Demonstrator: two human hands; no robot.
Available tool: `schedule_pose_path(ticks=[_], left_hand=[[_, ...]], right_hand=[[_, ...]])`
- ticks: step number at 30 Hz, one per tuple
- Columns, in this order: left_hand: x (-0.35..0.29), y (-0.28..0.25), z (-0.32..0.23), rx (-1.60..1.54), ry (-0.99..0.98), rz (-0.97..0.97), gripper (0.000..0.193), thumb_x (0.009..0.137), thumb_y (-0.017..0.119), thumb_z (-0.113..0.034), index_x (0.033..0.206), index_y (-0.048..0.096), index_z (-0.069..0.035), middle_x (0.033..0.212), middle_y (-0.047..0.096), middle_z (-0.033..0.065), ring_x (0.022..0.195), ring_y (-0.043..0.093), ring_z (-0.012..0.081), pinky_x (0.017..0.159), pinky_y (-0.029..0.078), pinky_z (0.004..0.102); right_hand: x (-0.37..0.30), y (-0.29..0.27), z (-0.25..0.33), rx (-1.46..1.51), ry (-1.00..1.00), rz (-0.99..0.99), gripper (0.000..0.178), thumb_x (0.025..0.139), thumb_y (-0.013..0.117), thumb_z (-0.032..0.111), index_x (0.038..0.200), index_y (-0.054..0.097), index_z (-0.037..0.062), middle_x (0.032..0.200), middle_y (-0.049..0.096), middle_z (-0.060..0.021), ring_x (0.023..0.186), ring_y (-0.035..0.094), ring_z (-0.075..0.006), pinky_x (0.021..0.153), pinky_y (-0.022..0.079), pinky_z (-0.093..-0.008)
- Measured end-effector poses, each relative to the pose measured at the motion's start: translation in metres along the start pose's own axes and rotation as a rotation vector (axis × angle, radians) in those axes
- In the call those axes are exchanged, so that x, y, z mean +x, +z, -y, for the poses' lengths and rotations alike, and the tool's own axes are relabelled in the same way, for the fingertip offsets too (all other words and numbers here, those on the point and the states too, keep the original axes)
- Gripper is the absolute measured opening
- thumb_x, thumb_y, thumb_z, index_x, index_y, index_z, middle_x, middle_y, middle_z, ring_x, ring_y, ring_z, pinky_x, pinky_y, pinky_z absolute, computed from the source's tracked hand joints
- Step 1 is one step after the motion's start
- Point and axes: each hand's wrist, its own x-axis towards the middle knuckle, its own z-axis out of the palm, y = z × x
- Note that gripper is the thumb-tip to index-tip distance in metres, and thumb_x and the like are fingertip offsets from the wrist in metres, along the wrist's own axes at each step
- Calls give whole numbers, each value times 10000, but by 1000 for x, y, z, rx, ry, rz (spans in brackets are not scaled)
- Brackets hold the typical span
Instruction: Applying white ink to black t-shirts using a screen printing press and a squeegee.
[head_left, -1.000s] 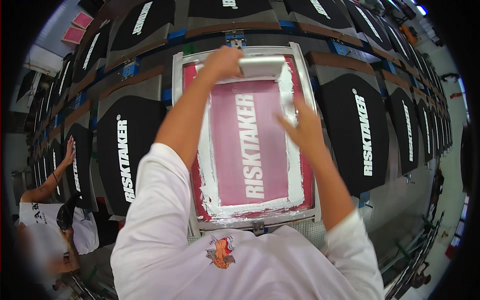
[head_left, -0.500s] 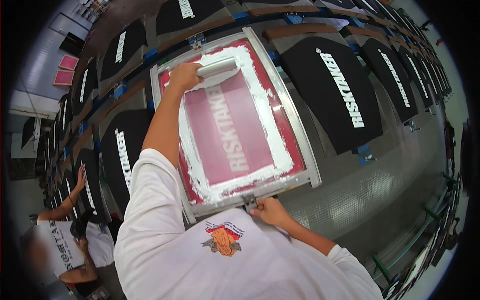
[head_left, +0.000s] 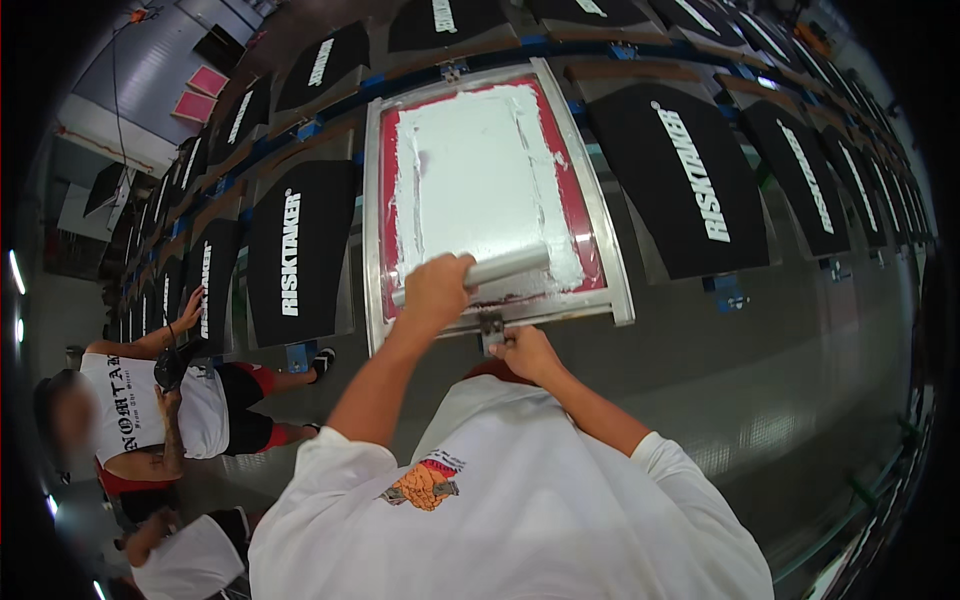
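Observation:
My left hand (head_left: 438, 290) is closed around a pale squeegee (head_left: 515, 264), which lies across the near end of a screen-printing frame. The screen frame (head_left: 621, 306) has a metal rim and red mesh borders. White ink (head_left: 472, 175) covers nearly all of the mesh in the middle, with thick ridges along both sides. At the middle of the frame's near edge, my right hand (head_left: 528, 352) has its fingers pinched on a small metal bracket (head_left: 491, 332). What lies under the screen is hidden.
Black fabric panels (head_left: 690, 185) with white lettering lie on boards on both sides and beyond. Blue rails (head_left: 300, 358) carry the boards. At the left, a co-worker (head_left: 165, 420) holds a dark handheld tool and touches a panel. Another person (head_left: 190, 560) is behind.
My left hand has pulled the squeegee from the far end of the screen to the near end. White ink now covers the formerly see-through mesh and its lettering. My right hand stays at the bracket.

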Motion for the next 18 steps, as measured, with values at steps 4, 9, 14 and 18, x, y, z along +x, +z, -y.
schedule_pose_path(ticks=[4, 9, 14, 18], left_hand=[[55, -26, 57, -191, -257, 54, 442, 739, 728, -368, 973, 611, -11, 914, 651, 228, 857, 651, 348, 725, 507, 436], [48, -15, 166, -893, -552, -70, 453, 791, 717, -282, 1066, 611, 62, 898, 674, 161, 739, 662, 232, 684, 518, 362], [50, 28, 194, -1234, -722, -65, 471, 812, 718, -230, 1150, 564, 59, 1011, 651, 137, 843, 643, 227, 754, 516, 366], [41, 24, 182, -1302, -714, -69, 447, 820, 708, -214, 1149, 564, 52, 1012, 650, 139, 865, 643, 242, 778, 511, 363]], right_hand=[[-7, -7, 1, -68, -14, 61, 396, 821, 620, 401, 896, 682, 17, 816, 658, -195, 807, 632, -369, 749, 489, -425], [-12, -102, 18, -5, 15, -364, 433, 866, 568, 415, 889, 681, -2, 770, 650, -204, 752, 626, -355, 702, 482, -425], [42, -147, -50, -143, 234, -745, 655, 919, 417, 536, 1000, 635, -76, 902, 638, -264, 901, 603, -397, 847, 446, -437], [32, -154, -52, 231, 303, -596, 654, 894, 443, 569, 982, 661, -41, 923, 647, -273, 944, 619, -407, 835, 464, -418]])
